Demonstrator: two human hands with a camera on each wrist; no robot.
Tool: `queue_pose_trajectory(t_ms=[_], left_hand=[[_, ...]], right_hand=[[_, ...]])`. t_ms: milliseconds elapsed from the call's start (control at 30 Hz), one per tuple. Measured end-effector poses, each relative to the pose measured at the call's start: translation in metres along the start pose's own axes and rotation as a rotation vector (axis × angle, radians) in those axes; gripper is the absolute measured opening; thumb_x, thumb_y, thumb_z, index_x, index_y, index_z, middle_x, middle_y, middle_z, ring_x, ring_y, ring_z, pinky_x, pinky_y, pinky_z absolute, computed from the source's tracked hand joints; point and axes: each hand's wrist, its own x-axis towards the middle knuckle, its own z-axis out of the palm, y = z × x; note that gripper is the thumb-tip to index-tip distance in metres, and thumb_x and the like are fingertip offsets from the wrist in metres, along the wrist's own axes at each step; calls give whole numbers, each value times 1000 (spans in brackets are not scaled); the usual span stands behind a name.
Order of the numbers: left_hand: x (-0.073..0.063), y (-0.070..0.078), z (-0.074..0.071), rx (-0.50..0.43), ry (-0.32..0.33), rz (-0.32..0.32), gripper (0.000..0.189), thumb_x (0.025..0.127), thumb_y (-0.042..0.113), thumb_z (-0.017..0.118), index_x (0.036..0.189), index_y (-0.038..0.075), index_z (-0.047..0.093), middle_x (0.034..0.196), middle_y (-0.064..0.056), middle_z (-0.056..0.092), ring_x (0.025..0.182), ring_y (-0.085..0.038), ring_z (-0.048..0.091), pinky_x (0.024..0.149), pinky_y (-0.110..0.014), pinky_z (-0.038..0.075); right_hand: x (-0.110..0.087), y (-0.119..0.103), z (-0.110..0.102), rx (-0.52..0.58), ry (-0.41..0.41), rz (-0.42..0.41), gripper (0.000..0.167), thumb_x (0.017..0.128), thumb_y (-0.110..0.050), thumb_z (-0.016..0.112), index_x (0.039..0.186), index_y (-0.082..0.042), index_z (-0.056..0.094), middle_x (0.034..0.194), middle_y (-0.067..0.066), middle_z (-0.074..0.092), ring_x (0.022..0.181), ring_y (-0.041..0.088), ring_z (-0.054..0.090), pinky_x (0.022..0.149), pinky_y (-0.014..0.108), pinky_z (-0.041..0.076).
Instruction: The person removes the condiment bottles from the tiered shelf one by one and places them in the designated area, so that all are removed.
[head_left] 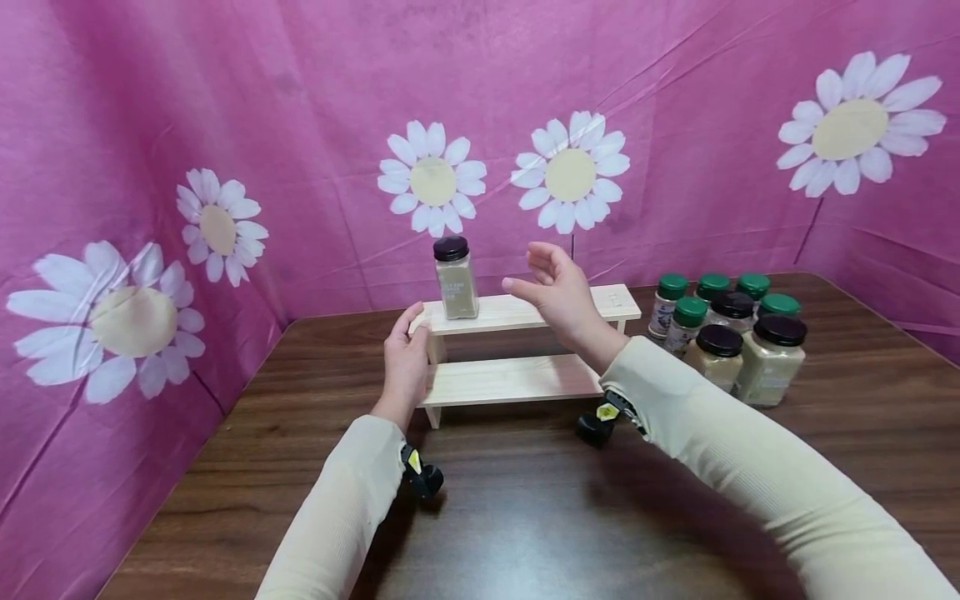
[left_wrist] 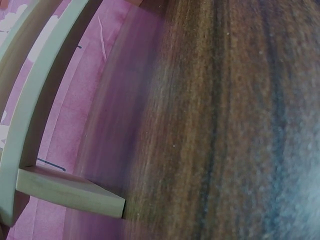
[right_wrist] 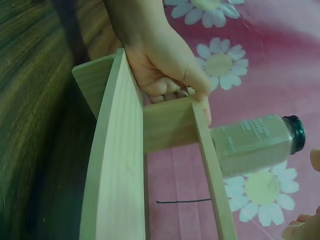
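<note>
A two-tier wooden rack (head_left: 517, 379) stands on the table. On the left part of its upper shelf stands a square spice jar (head_left: 457, 287) with a black lid, upright. My left hand (head_left: 405, 367) grips the left end of the upper shelf; the right wrist view shows its thumb and fingers at the shelf's corner. Raised over the upper shelf, to the right of the jar, is my right hand (head_left: 558, 296), thumb and fingers apart with nothing between them. Only the rack's bars (left_wrist: 45, 90) and one foot show in the left wrist view.
At the back right of the brown wooden table (head_left: 517, 517) several spice jars stand close together: some with green lids (head_left: 690, 312), others larger with black lids (head_left: 782, 330). A pink cloth (head_left: 315, 125) with daisies hangs behind the table.
</note>
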Motion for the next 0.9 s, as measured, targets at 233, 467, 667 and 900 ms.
queue_pose_trajectory(t_ms=[233,467,667,900], left_hand=[[-1,1,0,5,0,3,40,91,1,45,130,5,50,124,-16,54,89,-8,56,93,-39,46],[0,1,-1,5,3,-3,39,91,3,46,129,7,52,123,-14,56,91,-8,56,92,-33,47],[-1,-1,-1,6,4,-10,39,91,3,46,130,8,52,122,-13,57,86,-7,57,87,-31,48],[0,0,-1,39,-2,3,39,91,4,46,130,7,52,122,-12,56,84,-4,55,80,-23,47]], right_hand=[[5,6,20,-46,-21,36,71,80,-13,71,140,-7,35,143,11,38,133,26,34,109,33,30],[9,10,39,-66,-35,78,75,80,-16,72,143,-9,31,145,10,36,133,26,33,108,34,32],[14,15,53,-81,-42,87,78,79,-17,73,144,-8,29,146,11,36,134,24,33,108,32,31],[17,19,67,-88,-24,70,77,79,-15,72,143,-6,31,143,12,39,131,24,38,106,31,34]])
